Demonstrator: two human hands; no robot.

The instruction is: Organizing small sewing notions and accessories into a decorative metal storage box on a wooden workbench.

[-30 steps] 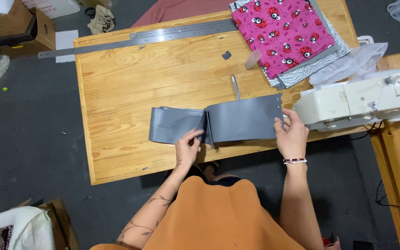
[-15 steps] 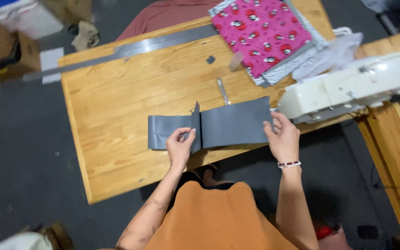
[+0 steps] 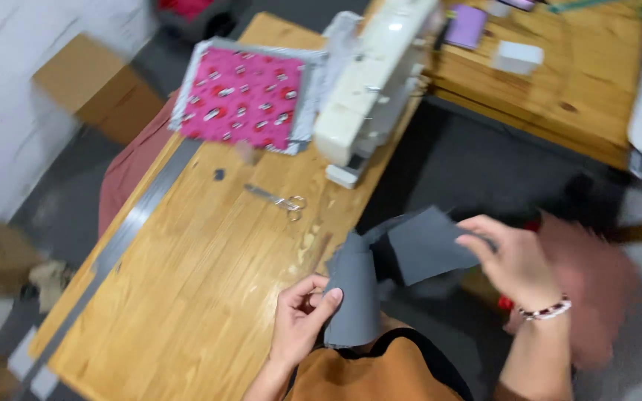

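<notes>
left hand (image 3: 302,319): pinches the grey fabric (image 3: 388,271) at its near fold, lifted off the table edge
right hand (image 3: 514,260): grips the far flap
tip: judging by the sag, keep both ends taut and edges aligned
table (image 3: 187,297): scissors (image 3: 280,200), then sewing machine (image 3: 373,82) and pink cloth (image 3: 243,96)

left hand (image 3: 300,321): you pinch the near end of the grey fabric (image 3: 380,271), thumb on top
right hand (image 3: 518,260): grips the far flap, lifted off the table (image 3: 187,297)
fabric: folded and bent between your hands, past the table edge
scissors (image 3: 280,200): flat on the table, near the sewing machine (image 3: 373,74)
pink fabric (image 3: 243,96): on a grey-edged stack, just left of the machine
ruler (image 3: 124,241): long metal one along the far table edge
blur: heavy at right
</notes>
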